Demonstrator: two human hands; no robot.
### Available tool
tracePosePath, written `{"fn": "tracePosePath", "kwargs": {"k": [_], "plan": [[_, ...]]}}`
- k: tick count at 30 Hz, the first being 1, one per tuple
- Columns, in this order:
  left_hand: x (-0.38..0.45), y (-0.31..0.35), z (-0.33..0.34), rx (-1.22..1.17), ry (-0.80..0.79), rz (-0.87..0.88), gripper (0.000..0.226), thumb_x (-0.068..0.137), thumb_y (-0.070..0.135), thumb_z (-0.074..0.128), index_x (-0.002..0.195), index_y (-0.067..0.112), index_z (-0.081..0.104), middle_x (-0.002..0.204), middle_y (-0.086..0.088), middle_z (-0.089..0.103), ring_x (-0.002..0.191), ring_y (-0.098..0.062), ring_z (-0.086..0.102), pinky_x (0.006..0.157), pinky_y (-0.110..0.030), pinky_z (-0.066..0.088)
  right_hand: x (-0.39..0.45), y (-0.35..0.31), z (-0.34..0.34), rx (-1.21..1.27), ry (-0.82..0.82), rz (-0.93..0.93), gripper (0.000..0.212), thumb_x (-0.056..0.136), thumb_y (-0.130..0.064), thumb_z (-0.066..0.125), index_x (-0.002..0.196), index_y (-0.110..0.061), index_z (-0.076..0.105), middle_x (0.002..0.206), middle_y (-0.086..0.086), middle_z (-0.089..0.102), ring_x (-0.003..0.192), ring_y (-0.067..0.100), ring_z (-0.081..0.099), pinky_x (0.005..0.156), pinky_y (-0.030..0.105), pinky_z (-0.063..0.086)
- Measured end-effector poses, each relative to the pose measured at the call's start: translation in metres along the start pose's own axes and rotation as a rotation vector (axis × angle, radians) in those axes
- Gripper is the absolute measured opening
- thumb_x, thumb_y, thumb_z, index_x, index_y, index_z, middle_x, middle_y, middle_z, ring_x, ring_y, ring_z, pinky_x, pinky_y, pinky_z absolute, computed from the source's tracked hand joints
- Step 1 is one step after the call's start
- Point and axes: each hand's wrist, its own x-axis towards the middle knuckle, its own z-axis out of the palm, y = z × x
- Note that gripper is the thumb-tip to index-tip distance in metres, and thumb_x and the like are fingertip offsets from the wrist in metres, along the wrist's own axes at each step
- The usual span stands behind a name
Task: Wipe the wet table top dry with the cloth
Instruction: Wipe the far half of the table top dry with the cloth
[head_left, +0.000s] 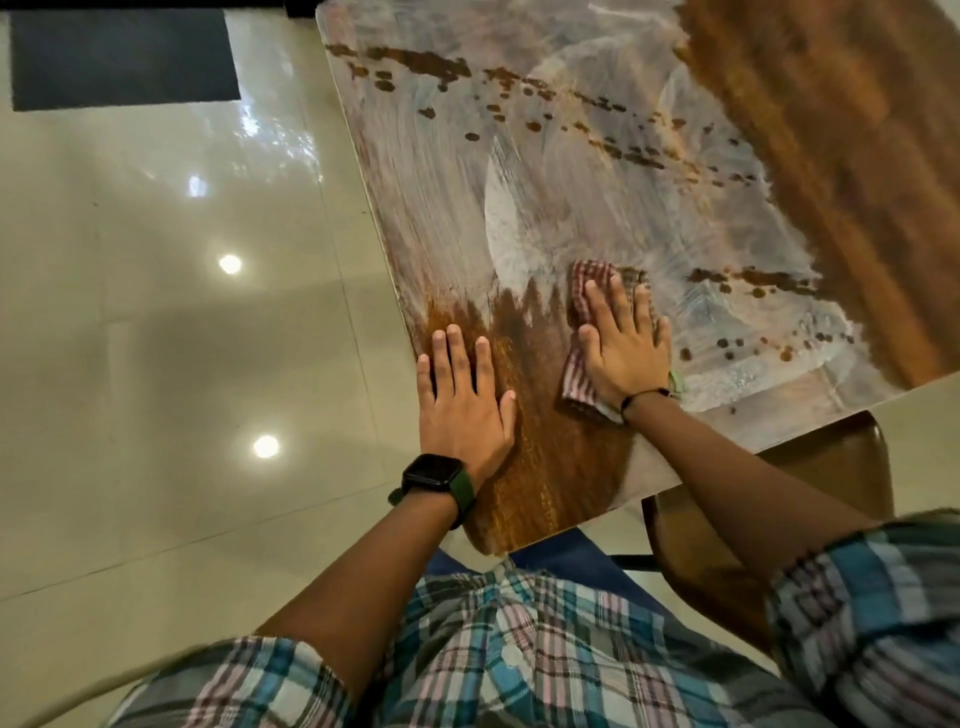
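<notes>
Progress, judged from the surface: the wooden bench (561, 457) shows 1 clean dark patch at the near corner, under and around the left hand (460, 397). That patch reads as dry. Beyond it a broad pale streaked film (571, 171) covers most of the middle and far-left part of the top, with beads and dark blotches (415, 62) running in a band across it and a second cluster near the right edge. A brown strip at far right looks free of film. Estimate: a small share done, most of the wet area left.

Cloth (584, 317): red-and-white checked, bunched flat on the bench, sitting right at the boundary between the dry patch and the film.

Right hand (623, 348): palm down on the cloth, fingers (621, 301) spread wide and pressing rather than gripping; cloth edges show past the fingertips and the heel of the palm. Forearm reaches in from lower right, thin dark band at the wrist.

Left hand: flat on bare wood near the left edge, fingers extended and slightly apart, holding nothing, apparently bracing. Watch (434, 475) with green strap on that wrist.

A chair (841, 457) is tucked under the near right side.
</notes>
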Motion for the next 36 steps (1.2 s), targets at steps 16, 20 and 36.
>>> {"fn": "tracePosePath", "kwargs": {"k": [16,20,36], "plan": [[0.001,0.001,0.006,0.029,0.006,-0.011,0.068,0.088,0.046,0.016,0.145,0.009,0.015,0.153,-0.022,0.01,0.141,-0.037,0.005,0.112,-0.049,0.0,-0.015,0.059,0.005,0.063,0.033,0.115,0.057,0.092,-0.053,0.008,0.146,-0.041,-0.003,0.157,-0.008,-0.012,0.145,0.019,-0.01,0.116,0.049,-0.004],[0.002,0.001,0.007,0.026,0.026,-0.012,0.069,0.087,0.047,0.014,0.145,0.009,0.017,0.153,-0.021,0.011,0.141,-0.036,0.006,0.112,-0.048,-0.002,-0.005,0.057,-0.005,0.085,0.039,0.337,0.055,0.099,-0.044,0.019,0.15,-0.033,0.0,0.159,-0.001,-0.007,0.145,0.025,-0.009,0.115,0.053,-0.005],[0.001,0.013,0.002,0.077,-0.011,-0.103,0.072,0.086,0.052,0.008,0.146,0.011,0.005,0.154,-0.018,-0.003,0.142,-0.032,-0.007,0.112,-0.046,-0.008,-0.024,0.1,0.001,0.056,0.007,0.045,0.06,0.089,-0.05,0.007,0.148,-0.038,0.001,0.158,-0.007,-0.008,0.145,0.019,-0.011,0.115,0.047,-0.007]]}}
